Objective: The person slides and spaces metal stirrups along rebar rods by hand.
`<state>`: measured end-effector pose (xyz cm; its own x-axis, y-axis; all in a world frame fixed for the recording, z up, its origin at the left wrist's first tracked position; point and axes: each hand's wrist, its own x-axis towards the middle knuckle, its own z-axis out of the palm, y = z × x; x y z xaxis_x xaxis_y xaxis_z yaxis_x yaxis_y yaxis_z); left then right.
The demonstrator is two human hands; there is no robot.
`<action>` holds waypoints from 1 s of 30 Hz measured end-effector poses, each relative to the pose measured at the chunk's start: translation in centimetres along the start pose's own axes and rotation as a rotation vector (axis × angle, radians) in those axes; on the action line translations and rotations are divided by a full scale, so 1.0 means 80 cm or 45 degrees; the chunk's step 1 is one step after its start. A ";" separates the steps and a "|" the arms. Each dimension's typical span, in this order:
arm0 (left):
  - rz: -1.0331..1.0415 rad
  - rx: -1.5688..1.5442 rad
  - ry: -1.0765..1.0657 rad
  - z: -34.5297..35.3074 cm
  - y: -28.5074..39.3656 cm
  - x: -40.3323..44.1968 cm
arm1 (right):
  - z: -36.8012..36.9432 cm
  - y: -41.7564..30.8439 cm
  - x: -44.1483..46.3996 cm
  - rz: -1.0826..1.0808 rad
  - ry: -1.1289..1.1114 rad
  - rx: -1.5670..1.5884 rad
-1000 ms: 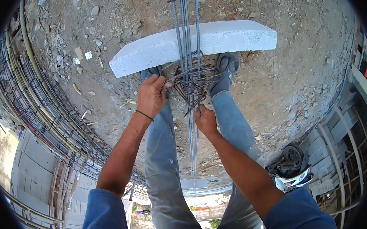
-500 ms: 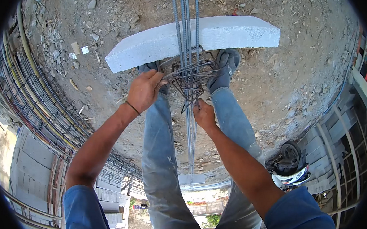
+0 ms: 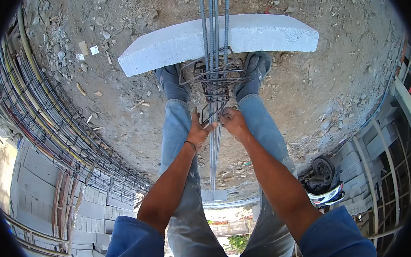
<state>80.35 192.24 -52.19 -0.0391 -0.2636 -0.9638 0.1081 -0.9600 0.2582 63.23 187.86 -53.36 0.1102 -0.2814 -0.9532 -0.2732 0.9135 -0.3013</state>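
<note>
Sorting by hand through a cluster of dark, bent-steel loops (image 3: 217, 97) appears to be the step underway, with attention on the nearest loop. The cluster sits around long, grey, ribbed steel bars (image 3: 204, 25) that run from far to near between the person's legs, just on the near side of a long white block (image 3: 163, 51) lying across the dirt ground (image 3: 329, 78). The left hand (image 3: 201, 131) is spread, thumb and fingers apart, beside the bars; whether it grips the loop cannot be told. The right hand (image 3: 234, 123) is curled in at the loop's near end, its exact hold hidden. As a judgement, the next move calls for a secure fingertip hold on that single loop, without snagging its neighbours.
</note>
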 end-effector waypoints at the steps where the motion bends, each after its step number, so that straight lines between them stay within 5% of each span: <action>1: -0.247 -0.415 -0.046 -0.007 -0.010 0.001 | -0.008 -0.003 0.000 0.001 -0.003 -0.002; 3: -0.300 -0.661 -0.020 -0.017 -0.008 0.002 | -0.027 -0.026 0.002 0.402 0.068 0.475; 7: -0.313 -0.943 0.235 -0.039 0.007 0.016 | -0.055 -0.062 0.041 0.432 0.264 0.627; 9: -0.189 -0.757 0.395 -0.035 0.030 0.022 | -0.068 -0.071 0.069 0.440 0.258 0.664; 11: -0.379 -0.471 0.430 -0.040 0.056 0.018 | -0.074 -0.074 0.088 0.472 0.254 0.708; 19: -0.421 -0.539 0.139 0.011 0.158 -0.037 | -0.089 -0.098 0.094 0.309 0.338 1.005; 22: -0.334 -0.633 0.078 0.066 0.147 -0.057 | -0.089 -0.116 0.089 0.314 0.451 1.122; 24: 0.250 0.222 -0.234 0.080 0.133 -0.050 | -0.088 -0.142 0.084 0.304 0.517 1.114; 25: 0.256 0.217 -0.230 0.078 0.130 -0.046 | -0.082 -0.154 0.078 0.281 0.557 0.945; 27: -0.065 0.244 0.115 0.061 0.134 -0.037 | -0.071 -0.172 0.069 0.267 0.596 0.766; 30: -0.060 -0.183 0.580 0.005 0.084 0.023 | -0.052 -0.182 0.065 0.291 0.629 0.686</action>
<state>80.64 185.24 -52.20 0.3886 -0.1209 -0.9134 0.2541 -0.9389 0.2324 63.81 171.86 -54.01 -0.3675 -0.0509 -0.9286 0.2800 0.9461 -0.1627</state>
